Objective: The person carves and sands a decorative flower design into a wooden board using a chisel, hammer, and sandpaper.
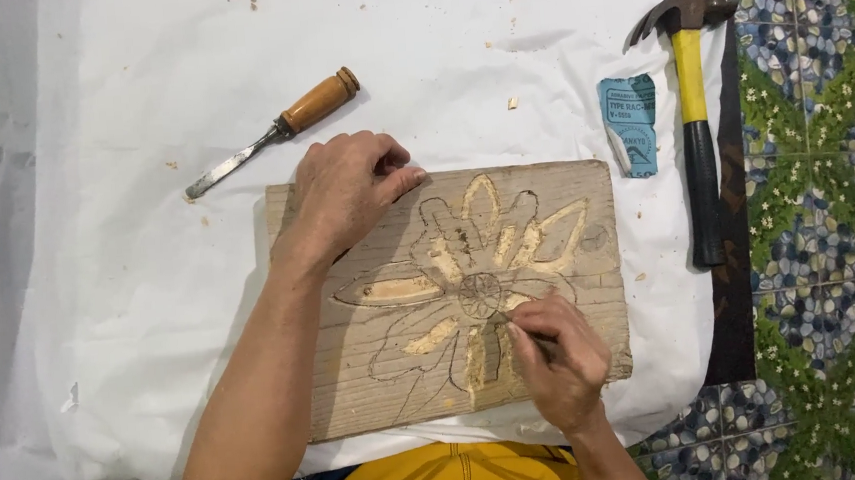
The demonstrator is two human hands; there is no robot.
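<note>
My right hand [558, 359], closed on a thin tool, sits just below-right of the flower's centre [479, 294]; left hand [349, 190] presses flat on the board [589, 259].

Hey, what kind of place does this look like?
Probably a home woodcarving spot set up on a tiled floor: a white sheet is spread under a wooden board carved with a flower, with a chisel and a claw hammer alongside.

A rough, matt wooden board [549, 262] is showing paler raw wood in its carved petals. White cloth [129, 271] is lying creased beneath. The chisel [274, 130] is pairing dull metal with glossy wood; the hammer [695, 121] is showing dark steel.
</note>
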